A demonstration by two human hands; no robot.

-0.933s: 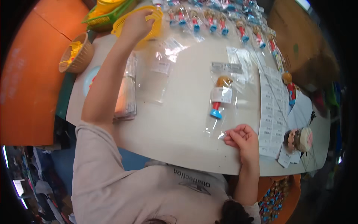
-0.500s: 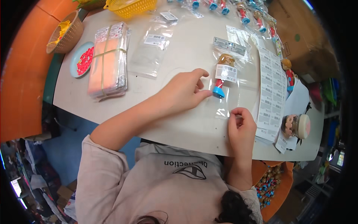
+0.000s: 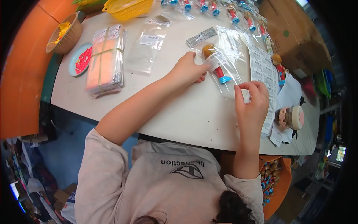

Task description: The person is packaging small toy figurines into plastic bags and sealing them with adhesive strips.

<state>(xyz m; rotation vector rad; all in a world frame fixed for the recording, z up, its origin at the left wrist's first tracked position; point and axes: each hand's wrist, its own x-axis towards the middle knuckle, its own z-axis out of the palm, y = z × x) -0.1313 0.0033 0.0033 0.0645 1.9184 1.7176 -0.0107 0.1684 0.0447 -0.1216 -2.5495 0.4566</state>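
Note:
A small doll-like figure [image 3: 218,71] with a brown head, red body and blue base lies inside a clear plastic bag [image 3: 230,89] with a printed header. Across the figure is a white label [image 3: 215,59]. At the bag's left edge, my left hand [image 3: 188,70] has its thumb over the plastic and its other fingers curled, seemingly gripping that edge. My right hand [image 3: 254,100] pinches the bag's lower right end between thumb and forefinger. The bag lies slanted above the table.
Left of it are an empty labelled bag [image 3: 143,54], a banded bag stack [image 3: 106,59], a blue plate [image 3: 73,67] of pink pieces and baskets. On the right lie label sheets [image 3: 261,67], a jar [image 3: 290,117] and a cardboard box [image 3: 294,30]. Bagged figures [image 3: 233,15] line the back.
The bagged figure has turned, its header swinging left and its lower end right. My right hand has moved up and right with the bag's end. My left hand's thumb has come onto the bag edge.

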